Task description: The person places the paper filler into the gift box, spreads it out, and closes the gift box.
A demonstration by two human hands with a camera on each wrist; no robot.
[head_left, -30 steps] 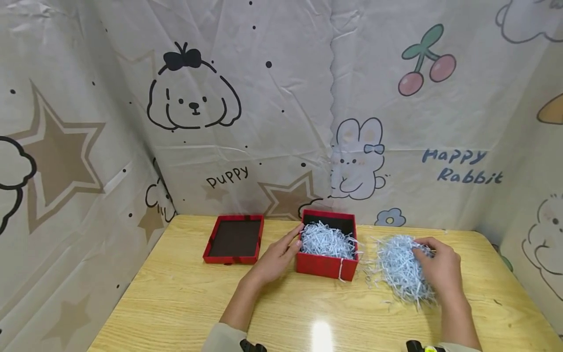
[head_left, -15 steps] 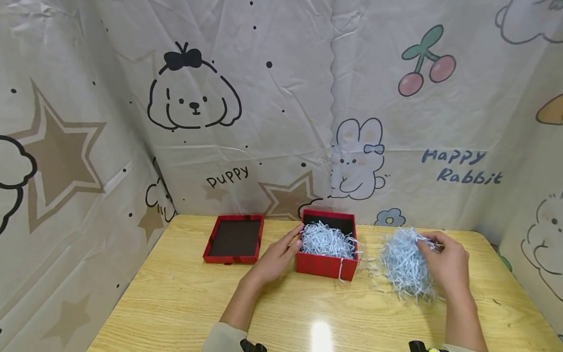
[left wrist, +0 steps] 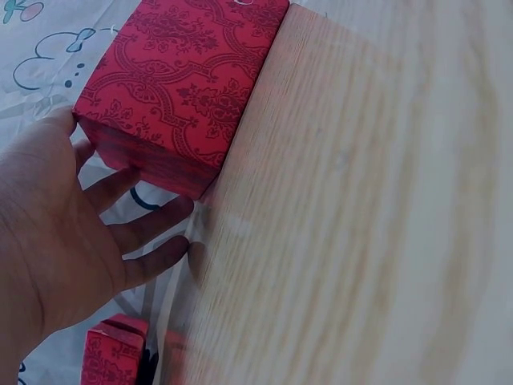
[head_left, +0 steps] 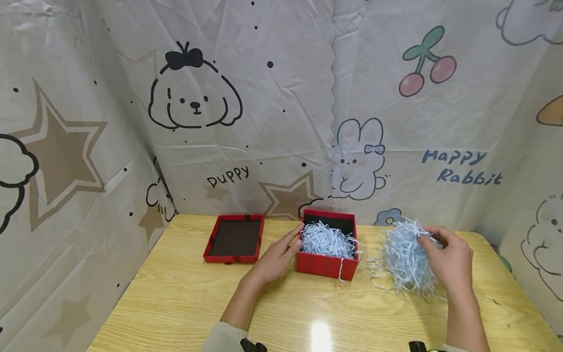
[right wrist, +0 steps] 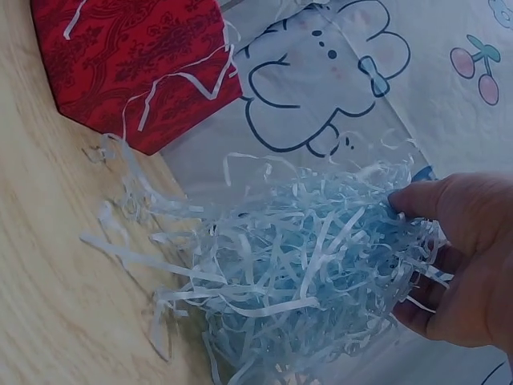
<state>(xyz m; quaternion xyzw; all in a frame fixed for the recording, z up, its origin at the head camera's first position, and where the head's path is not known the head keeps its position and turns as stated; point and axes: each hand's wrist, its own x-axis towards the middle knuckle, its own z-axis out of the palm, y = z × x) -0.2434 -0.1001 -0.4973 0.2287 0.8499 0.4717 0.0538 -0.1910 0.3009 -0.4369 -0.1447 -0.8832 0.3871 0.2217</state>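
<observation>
Right hand (head_left: 448, 259) at right of frame, fingers curled round a wad of pale blue paper shreds (head_left: 404, 256), left hand (head_left: 277, 256) at centre, fingers straight and slightly spread against the red box (head_left: 326, 266), lid (head_left: 234, 238) lying left of it

I count one red box (head_left: 326, 266), one red lid (head_left: 234, 239), two shredded-paper clumps (head_left: 405, 256), and my two hands (head_left: 277, 256).

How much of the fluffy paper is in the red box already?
Done: the lid lies off to the side, and the red box already holds a layer of shredded paper. In hand: the right hand lifts a second paper clump while the left hand steadies the box. Left: that clump, some loose strands on the table, and the lid.
</observation>
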